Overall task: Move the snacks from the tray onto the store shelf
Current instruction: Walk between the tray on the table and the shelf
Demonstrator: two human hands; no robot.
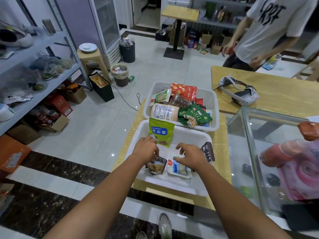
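Low in the centre of the frame, inside the near tray (174,182), the left hand (145,150) pinches the top of a brown packet (156,167). The right hand (189,156), fingers loosely spread, touches a white packet (179,169) beside it.

In the white perforated plastic tray (189,135), the left hand (146,150) pinches the top of a small dark snack packet (158,167); at its 3 o'clock the right hand (191,156) spreads over a flat white-and-blue packet (179,169). A green pistachio pouch (160,131) leans at the tray's 11 o'clock.
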